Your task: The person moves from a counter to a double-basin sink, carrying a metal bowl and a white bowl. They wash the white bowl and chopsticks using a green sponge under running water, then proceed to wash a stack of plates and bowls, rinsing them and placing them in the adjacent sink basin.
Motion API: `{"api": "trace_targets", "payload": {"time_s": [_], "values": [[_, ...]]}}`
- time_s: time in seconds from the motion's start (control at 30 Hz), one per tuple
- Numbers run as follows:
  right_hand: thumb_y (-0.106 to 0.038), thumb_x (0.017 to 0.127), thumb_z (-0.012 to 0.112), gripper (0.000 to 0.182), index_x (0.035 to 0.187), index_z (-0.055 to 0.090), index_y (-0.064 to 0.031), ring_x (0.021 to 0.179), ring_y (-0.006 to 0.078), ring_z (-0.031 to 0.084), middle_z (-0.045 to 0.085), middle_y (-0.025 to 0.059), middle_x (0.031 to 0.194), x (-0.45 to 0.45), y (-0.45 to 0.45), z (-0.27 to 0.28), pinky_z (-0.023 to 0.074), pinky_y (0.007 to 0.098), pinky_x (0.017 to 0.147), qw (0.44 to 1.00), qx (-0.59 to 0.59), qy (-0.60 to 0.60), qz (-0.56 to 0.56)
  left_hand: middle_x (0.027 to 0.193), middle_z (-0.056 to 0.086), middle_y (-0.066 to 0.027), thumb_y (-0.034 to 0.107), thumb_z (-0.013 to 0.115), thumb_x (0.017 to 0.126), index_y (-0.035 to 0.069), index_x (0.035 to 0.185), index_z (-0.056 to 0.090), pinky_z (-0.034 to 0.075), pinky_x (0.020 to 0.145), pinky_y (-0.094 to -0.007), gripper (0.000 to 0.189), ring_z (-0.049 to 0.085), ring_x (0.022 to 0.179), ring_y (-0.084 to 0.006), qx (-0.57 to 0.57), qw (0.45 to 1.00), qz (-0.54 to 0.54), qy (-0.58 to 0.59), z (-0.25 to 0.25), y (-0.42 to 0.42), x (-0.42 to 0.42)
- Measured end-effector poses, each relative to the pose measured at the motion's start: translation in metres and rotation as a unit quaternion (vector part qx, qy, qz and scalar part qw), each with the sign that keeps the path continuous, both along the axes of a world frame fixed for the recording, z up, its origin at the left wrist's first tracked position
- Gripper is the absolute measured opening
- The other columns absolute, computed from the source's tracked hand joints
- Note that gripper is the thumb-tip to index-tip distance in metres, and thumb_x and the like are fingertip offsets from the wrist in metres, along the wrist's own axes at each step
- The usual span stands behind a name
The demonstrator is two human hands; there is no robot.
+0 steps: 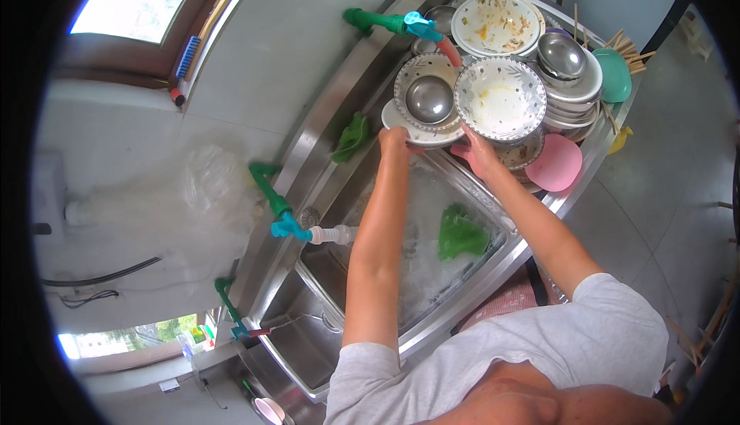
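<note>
My left hand (395,139) grips the left rim of a white plate (393,116). On that plate rest a patterned bowl (407,78) and, inside it, a small steel bowl (429,99). My right hand (475,150) is at the plate's right side, below a large patterned white bowl (500,98) with yellow residue; part of its fingers is hidden, so its hold cannot be told. Both arms reach over a steel sink basin (416,292) of cloudy water, where a green cloth (461,233) lies. Behind stand stacked dirty dishes, with a food-stained white bowl (496,23) on top.
A pink bowl (555,162) and a green bowl (613,75) with wooden chopsticks (627,49) stand near the counter's right edge. A blue tap (425,26) reaches over the dishes. Another tap (289,227) points into the basin. A second green cloth (351,138) lies on the sink's back ledge.
</note>
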State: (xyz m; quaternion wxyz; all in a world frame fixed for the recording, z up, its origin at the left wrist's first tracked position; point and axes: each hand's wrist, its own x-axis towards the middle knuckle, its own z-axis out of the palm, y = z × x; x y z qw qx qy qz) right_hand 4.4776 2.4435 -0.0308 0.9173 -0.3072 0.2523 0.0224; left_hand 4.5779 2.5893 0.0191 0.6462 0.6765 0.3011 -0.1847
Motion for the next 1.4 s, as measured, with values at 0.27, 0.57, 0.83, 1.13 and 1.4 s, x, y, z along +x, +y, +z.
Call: {"api": "trace_targets", "payload": {"time_s": [0.27,0.57,0.83,1.13,1.4], "values": [[-0.023,0.075,0.061,0.042,0.109,0.049,-0.0017,0.099,0.0147,0.046,0.051,0.0071,0.109,0.025,0.003,-0.018,0.0407,0.0268,0.078,0.987,-0.160,-0.016,-0.024,0.094,0.052,-0.0232,-0.012,0.034,0.054,-0.007,0.105,0.043,0.051,0.051,-0.0511,0.051,0.057,0.075,-0.0401,-0.049,0.998,0.031,-0.040,0.011,0.033,-0.056],[-0.021,0.068,0.047,0.026,0.077,0.057,0.0011,0.064,0.0336,0.056,0.056,0.0205,0.066,0.004,0.020,0.017,0.0426,0.0371,0.061,0.785,-0.605,-0.097,0.091,0.088,0.054,-0.0139,-0.015,0.039,0.050,-0.004,0.102,0.044,0.049,0.055,-0.0410,0.053,0.056,0.074,-0.0301,-0.123,0.978,0.133,-0.103,-0.035,0.083,-0.132],[-0.015,0.066,0.045,0.023,0.066,0.056,0.0058,0.068,0.0431,0.052,0.052,0.0283,0.068,-0.054,0.099,-0.009,0.0428,0.0456,0.064,0.658,-0.701,-0.142,0.237,0.080,0.055,-0.0145,-0.015,0.043,0.051,-0.006,0.094,0.050,0.047,0.054,-0.0327,0.044,0.056,0.067,-0.0276,-0.130,0.975,0.180,-0.025,-0.103,0.176,-0.248],[-0.007,0.068,0.048,0.016,0.069,0.057,0.0073,0.068,0.0408,0.056,0.055,0.0268,0.068,-0.059,0.151,-0.086,0.0461,0.0449,0.061,0.542,-0.768,-0.117,0.319,0.085,0.059,-0.0171,-0.009,0.041,0.056,-0.004,0.098,0.049,0.046,0.064,-0.0352,0.043,0.058,0.076,-0.0289,0.308,0.930,0.096,-0.175,-0.152,0.279,-0.319],[-0.005,0.071,0.046,0.021,0.090,0.050,0.0043,0.075,0.0398,0.055,0.055,0.0253,0.081,-0.056,0.163,-0.119,0.0445,0.0453,0.065,0.573,-0.773,-0.109,0.250,0.092,0.057,-0.0220,-0.011,0.038,0.065,0.002,0.108,0.050,0.043,0.074,-0.0363,0.046,0.056,0.084,-0.0327,0.507,0.846,0.098,-0.133,-0.129,0.299,-0.295]]}}
